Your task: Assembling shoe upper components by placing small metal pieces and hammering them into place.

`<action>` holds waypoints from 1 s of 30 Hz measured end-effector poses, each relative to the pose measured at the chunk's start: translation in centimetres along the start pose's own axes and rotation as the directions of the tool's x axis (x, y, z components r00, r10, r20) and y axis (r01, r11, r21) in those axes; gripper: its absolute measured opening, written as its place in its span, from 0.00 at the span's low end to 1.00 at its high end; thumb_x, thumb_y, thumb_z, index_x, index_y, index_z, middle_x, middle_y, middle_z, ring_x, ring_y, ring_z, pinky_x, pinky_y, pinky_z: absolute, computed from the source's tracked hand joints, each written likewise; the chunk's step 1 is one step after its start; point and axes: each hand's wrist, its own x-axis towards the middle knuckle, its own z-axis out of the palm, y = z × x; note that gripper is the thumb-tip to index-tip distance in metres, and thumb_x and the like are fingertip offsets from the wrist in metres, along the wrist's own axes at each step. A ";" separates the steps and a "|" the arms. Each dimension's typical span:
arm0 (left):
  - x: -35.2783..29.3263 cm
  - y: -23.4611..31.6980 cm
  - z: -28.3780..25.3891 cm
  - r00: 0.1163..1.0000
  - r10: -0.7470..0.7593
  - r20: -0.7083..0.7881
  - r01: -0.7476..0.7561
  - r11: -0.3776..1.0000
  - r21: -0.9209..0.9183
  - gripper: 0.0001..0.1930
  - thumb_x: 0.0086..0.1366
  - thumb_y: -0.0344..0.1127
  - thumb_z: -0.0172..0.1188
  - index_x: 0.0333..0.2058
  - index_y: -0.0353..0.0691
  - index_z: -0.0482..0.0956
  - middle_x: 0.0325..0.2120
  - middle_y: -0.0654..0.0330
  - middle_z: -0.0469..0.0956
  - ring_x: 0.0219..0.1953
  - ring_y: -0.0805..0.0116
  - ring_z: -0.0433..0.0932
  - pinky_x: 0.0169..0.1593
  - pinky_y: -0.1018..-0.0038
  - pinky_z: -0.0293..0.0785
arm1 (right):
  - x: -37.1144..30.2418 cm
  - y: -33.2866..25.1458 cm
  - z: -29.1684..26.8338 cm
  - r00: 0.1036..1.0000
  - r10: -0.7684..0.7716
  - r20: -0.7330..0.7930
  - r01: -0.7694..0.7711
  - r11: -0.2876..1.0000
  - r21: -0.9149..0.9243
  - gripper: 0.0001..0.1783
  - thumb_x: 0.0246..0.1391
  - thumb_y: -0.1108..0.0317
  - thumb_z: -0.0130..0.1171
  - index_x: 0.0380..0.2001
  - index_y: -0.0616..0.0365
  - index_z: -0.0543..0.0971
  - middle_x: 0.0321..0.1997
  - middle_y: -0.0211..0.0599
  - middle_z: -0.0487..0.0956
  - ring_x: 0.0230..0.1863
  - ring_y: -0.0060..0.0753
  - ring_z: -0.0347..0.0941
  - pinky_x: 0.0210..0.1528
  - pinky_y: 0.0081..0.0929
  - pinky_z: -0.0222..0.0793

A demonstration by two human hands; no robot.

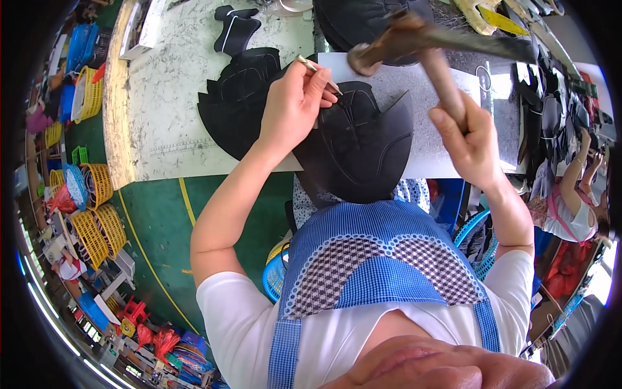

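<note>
My left hand (293, 107) pinches a thin metal punch (334, 86), tilted, its lower end at the top part of a black stitched shoe upper piece (366, 152). That piece lies over the table's front edge and hangs toward my apron. My right hand (470, 139) is closed round the handle of a hammer (414, 39), whose worn metal head is raised above the piece, apart from the punch and slightly blurred. More black upper pieces (227, 107) lie to the left, partly under my left hand. A small black cut piece (237, 31) rests farther back.
The white worktable (175, 78) has a wooden edge (118, 123) on its left. A dark stack (363, 19) sits at the back. Black pieces hang at right (551, 110), near another person (570, 207). Yellow baskets (97, 233) stand on the green floor (155, 220).
</note>
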 end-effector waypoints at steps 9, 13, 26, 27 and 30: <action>-0.1 0.0 0.2 0.991 0.128 0.042 -0.133 0.980 0.151 0.11 0.70 0.37 0.54 0.37 0.33 0.74 0.27 0.58 0.80 0.27 0.73 0.81 0.31 0.78 0.77 | -0.6 1.0 -0.7 0.997 0.064 -0.052 -0.061 0.997 0.046 0.18 0.61 0.57 0.57 0.36 0.65 0.75 0.18 0.27 0.69 0.20 0.16 0.62 0.21 0.21 0.57; -0.4 0.0 0.8 0.864 0.478 0.160 -0.455 0.603 0.656 0.08 0.66 0.36 0.57 0.34 0.37 0.74 0.24 0.62 0.78 0.24 0.67 0.80 0.23 0.74 0.75 | -1.1 0.1 -1.3 0.957 -0.256 -0.136 0.271 0.956 0.109 0.16 0.59 0.61 0.59 0.34 0.66 0.74 0.19 0.29 0.71 0.21 0.17 0.65 0.23 0.19 0.61; -5.5 0.6 -3.3 0.903 0.380 0.202 -0.428 0.750 0.505 0.15 0.54 0.26 0.64 0.22 0.40 0.62 0.25 0.59 0.72 0.27 0.60 0.73 0.33 0.66 0.69 | 1.7 1.0 1.2 0.989 0.145 0.020 -0.146 0.982 0.117 0.12 0.55 0.67 0.62 0.35 0.64 0.74 0.18 0.28 0.70 0.18 0.19 0.72 0.20 0.24 0.66; -6.0 0.8 -3.1 0.897 0.365 0.248 -0.441 0.775 0.452 0.17 0.52 0.24 0.65 0.21 0.41 0.61 0.26 0.59 0.71 0.28 0.59 0.72 0.33 0.66 0.69 | 1.8 1.3 1.8 0.990 0.128 0.060 -0.138 0.967 0.214 0.13 0.54 0.68 0.63 0.37 0.65 0.74 0.20 0.27 0.72 0.19 0.18 0.72 0.21 0.21 0.68; -7.3 2.8 -2.9 0.837 0.466 0.287 -0.546 0.743 0.386 0.20 0.47 0.19 0.67 0.21 0.41 0.60 0.29 0.57 0.73 0.29 0.61 0.76 0.30 0.69 0.73 | 2.2 0.1 2.7 0.954 0.146 0.264 -0.233 0.913 0.336 0.13 0.49 0.74 0.64 0.36 0.64 0.72 0.24 0.27 0.71 0.23 0.19 0.74 0.23 0.19 0.69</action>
